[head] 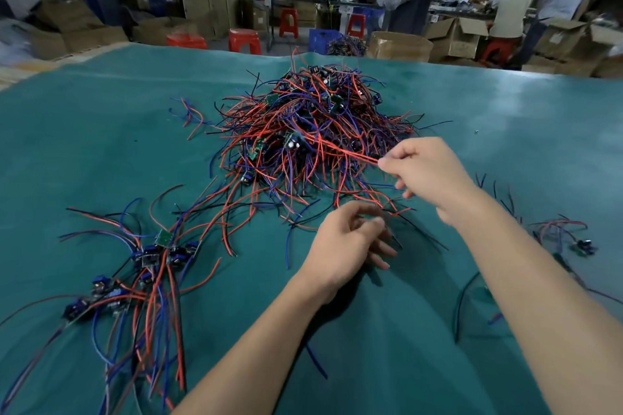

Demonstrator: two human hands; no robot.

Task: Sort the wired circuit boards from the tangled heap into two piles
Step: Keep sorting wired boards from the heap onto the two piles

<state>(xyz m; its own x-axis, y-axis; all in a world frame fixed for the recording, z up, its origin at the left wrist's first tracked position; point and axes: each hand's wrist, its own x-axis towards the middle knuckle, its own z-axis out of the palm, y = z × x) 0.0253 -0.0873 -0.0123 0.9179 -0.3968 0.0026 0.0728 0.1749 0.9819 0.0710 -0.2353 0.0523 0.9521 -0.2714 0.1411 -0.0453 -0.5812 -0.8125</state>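
Note:
A tangled heap point(313, 125) of small circuit boards with red, blue and black wires lies at the middle of the green table cover point(101, 131). My right hand point(428, 175) pinches a red wire point(340, 148) that runs taut from the heap's near right side. My left hand point(347, 239) is just in front of the heap, its fingers curled round thin dark wires point(404, 226). A pile of boards with wires point(141, 266) lies at the near left. A smaller pile point(573, 239) lies at the right, partly hidden by my right forearm.
A few loose wires point(192, 114) lie left of the heap. Beyond the table's far edge stand red stools point(244, 40), cardboard boxes point(397, 45) and a blue crate point(325, 40). People work at benches at the back.

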